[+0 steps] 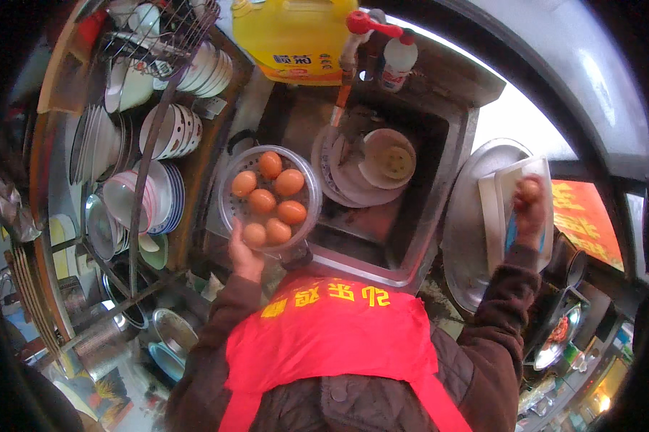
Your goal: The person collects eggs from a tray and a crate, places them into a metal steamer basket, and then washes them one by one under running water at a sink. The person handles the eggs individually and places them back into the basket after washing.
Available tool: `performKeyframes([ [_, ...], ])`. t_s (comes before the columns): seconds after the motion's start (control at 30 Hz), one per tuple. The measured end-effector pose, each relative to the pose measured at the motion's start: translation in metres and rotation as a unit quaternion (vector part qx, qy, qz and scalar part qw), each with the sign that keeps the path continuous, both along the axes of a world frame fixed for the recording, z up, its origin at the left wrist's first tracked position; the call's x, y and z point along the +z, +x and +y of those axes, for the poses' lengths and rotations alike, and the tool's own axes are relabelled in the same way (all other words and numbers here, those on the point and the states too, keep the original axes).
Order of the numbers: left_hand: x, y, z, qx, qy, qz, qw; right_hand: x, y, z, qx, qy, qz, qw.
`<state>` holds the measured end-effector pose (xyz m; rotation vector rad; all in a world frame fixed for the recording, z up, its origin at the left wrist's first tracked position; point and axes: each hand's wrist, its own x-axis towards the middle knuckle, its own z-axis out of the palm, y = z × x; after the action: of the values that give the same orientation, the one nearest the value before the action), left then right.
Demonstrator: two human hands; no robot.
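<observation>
My left hand point(246, 251) grips the near rim of a clear round plastic strainer basket point(316, 202). Several brown eggs point(262, 201) lie in it, spaced apart. The basket is over the left side of the sink, and black handles show beside its rim. Off to the right, my right hand point(528, 216) is raised over white rectangular trays point(497, 216) with a rounded brown egg point(530, 190) in its fingers; blur softens its outline. Beneath those trays is a large oval metal tray point(459, 237).
White plates point(324, 162) and a bowl point(381, 137) sit in the dark sink point(411, 237). Behind it stand a yellow oil jug point(297, 43), a red-handled tap point(376, 24) and a white bottle point(400, 59). A rack point(141, 227) of dishes flanks me on the left.
</observation>
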<state>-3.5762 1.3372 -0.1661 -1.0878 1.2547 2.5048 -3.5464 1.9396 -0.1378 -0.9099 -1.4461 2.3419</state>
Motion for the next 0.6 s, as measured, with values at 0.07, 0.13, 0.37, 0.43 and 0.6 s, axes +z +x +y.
performKeyframes([
  [0.07, -0.006, 0.001, -0.004, 0.000, 0.010, 0.001, 1.000, -0.014, -0.033, -0.074, 0.113, -0.099, 0.009, 0.989],
  [0.13, -0.011, 0.003, -0.008, -0.001, 0.029, -0.026, 0.999, -0.040, -0.060, -0.159, 0.194, -0.169, 0.058, 0.965],
  [0.37, -0.008, 0.003, -0.019, 0.004, -0.052, -0.019, 0.998, -0.123, -0.163, -0.347, 0.307, -0.134, -0.032, 0.942],
  [0.43, -0.006, 0.002, -0.021, -0.003, -0.056, -0.017, 0.998, -0.134, -0.175, -0.354, 0.371, -0.063, 0.028, 0.926],
  [0.6, -0.007, 0.004, -0.031, -0.001, -0.056, -0.013, 0.998, -0.149, -0.182, -0.351, 0.235, -0.245, -0.017, 0.940],
])
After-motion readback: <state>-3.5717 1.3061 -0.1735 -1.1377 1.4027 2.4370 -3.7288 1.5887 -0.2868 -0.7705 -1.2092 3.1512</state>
